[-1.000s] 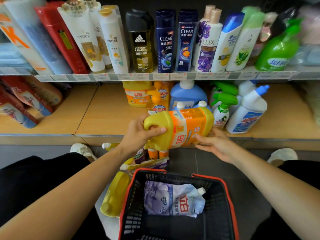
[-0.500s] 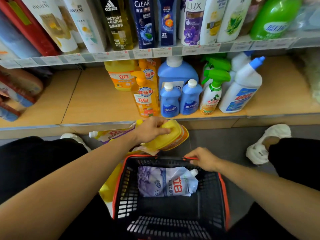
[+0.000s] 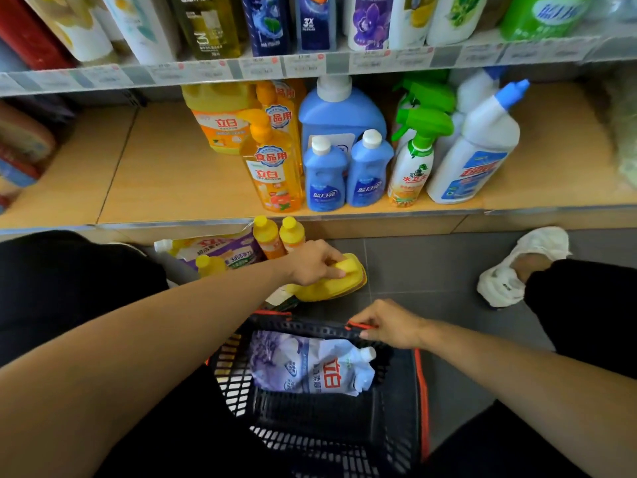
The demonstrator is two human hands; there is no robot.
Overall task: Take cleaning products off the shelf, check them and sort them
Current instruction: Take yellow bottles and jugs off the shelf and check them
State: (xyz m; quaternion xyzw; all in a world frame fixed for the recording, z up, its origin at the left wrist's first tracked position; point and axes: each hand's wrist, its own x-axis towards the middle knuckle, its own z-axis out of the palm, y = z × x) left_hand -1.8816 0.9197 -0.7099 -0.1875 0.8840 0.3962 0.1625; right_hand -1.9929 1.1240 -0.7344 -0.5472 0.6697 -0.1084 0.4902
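My left hand [image 3: 315, 265] grips the handle of a big yellow detergent jug [image 3: 336, 286], which stands on the grey floor just beyond the basket. My right hand [image 3: 389, 326] pinches the far rim of the black basket with red trim [image 3: 422, 391]. A purple-and-white refill pouch [image 3: 310, 365] lies inside the basket. On the lower shelf [image 3: 165, 177] stand yellow dish-soap bottles [image 3: 272, 167], two small blue bottles [image 3: 346, 174], a green-trigger spray bottle [image 3: 413, 163] and a white toilet-cleaner bottle [image 3: 475, 150].
On the floor left of the jug lie another pouch [image 3: 220, 250] and small yellow-capped bottles [image 3: 277, 236]. Shampoo bottles [image 3: 275, 22] fill the upper shelf. A white shoe [image 3: 517, 267] rests on the floor at right. My dark-clad knees flank the basket.
The yellow jug went from held in both hands in front of the shelf down to the floor. My right hand let go of it and took the basket rim.
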